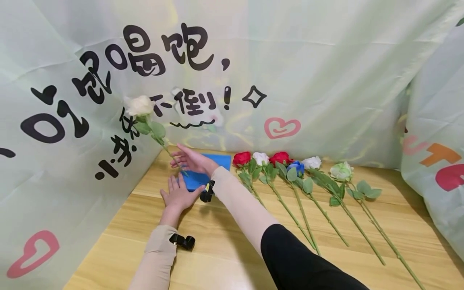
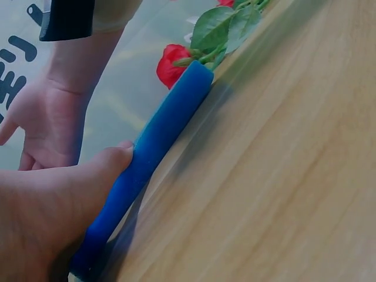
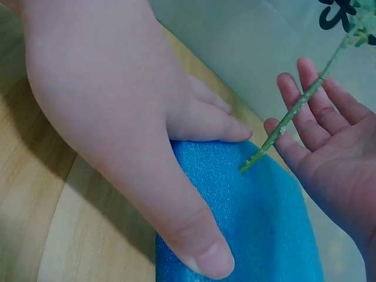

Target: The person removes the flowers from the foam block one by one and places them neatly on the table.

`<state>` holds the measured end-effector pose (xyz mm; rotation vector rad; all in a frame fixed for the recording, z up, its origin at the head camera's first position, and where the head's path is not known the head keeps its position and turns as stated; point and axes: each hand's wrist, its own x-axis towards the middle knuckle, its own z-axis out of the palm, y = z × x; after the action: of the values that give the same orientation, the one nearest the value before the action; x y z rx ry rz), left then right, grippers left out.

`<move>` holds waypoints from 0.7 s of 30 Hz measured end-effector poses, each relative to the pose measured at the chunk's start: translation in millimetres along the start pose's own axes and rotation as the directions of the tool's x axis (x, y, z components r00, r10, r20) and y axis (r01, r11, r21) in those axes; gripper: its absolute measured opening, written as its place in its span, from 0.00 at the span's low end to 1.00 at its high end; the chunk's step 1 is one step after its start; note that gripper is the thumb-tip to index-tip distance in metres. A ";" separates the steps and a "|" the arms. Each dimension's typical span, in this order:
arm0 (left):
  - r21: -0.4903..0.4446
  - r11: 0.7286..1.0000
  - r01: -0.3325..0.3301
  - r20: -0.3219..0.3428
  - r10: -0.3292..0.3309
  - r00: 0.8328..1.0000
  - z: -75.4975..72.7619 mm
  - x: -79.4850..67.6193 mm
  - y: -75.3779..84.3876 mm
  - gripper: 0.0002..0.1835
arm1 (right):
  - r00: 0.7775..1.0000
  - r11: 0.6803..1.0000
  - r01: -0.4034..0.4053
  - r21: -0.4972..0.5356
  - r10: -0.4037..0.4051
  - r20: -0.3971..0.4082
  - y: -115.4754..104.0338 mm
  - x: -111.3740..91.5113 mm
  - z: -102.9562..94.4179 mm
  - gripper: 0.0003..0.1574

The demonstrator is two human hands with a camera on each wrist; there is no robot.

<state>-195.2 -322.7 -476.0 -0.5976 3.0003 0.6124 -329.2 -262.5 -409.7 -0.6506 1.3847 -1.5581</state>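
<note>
A blue foam block [image 1: 222, 162] lies on the wooden table. Upright but leaning left, a white artificial rose [image 1: 139, 105] has the foot of its green stem [image 3: 292, 110] at the block's top. My left hand [image 1: 180, 196] rests against the block's near left corner, fingers spread and straight, its thumb [image 2: 108, 161] lying along the edge. Behind the stem, my right hand [image 1: 195, 160] is raised with extended fingers and the palm turned toward the stem; the stem crosses in front of those fingers in the right wrist view. Nothing is gripped by the right hand.
Right of the block, several artificial roses lie in a row: a red rose [image 1: 241, 159], a white rose [image 1: 260, 158], a blue rose [image 1: 297, 167] and a pale green rose [image 1: 341, 171] among them. A printed cloth wall [image 1: 326, 92] encloses the table's back and sides.
</note>
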 end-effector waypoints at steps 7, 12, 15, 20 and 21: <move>-0.010 1.000 0.000 -0.011 0.000 1.000 2.8 0.3 -0.3 0.66 | 0.998 0.998 0.048 0.027 -0.046 -0.047 1.4 -4.9 -10.9 0.37; -0.015 1.000 -0.004 -0.020 0.004 1.000 3.0 -1.4 0.7 0.66 | 0.994 0.994 0.100 0.036 -0.099 -0.046 3.8 -8.0 -19.0 0.30; -0.008 1.000 -0.004 -0.019 0.004 1.000 3.2 -2.4 0.6 0.66 | 0.990 0.991 0.124 0.045 -0.121 -0.071 6.2 -12.6 -21.0 0.27; 0.006 1.000 -0.004 -0.014 0.004 1.000 1.9 -2.1 0.2 0.65 | 0.984 0.987 0.144 0.072 -0.135 -0.119 9.3 -17.8 -23.5 0.27; 0.006 1.000 -0.004 -0.015 0.004 1.000 1.2 -2.1 0.2 0.65 | 0.983 0.986 0.146 0.074 -0.136 -0.123 9.4 -18.5 -23.8 0.27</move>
<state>-193.4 -321.3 -476.8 -0.5993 3.0165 0.6021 -338.7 -234.5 -420.7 -0.6262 1.3765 -1.7822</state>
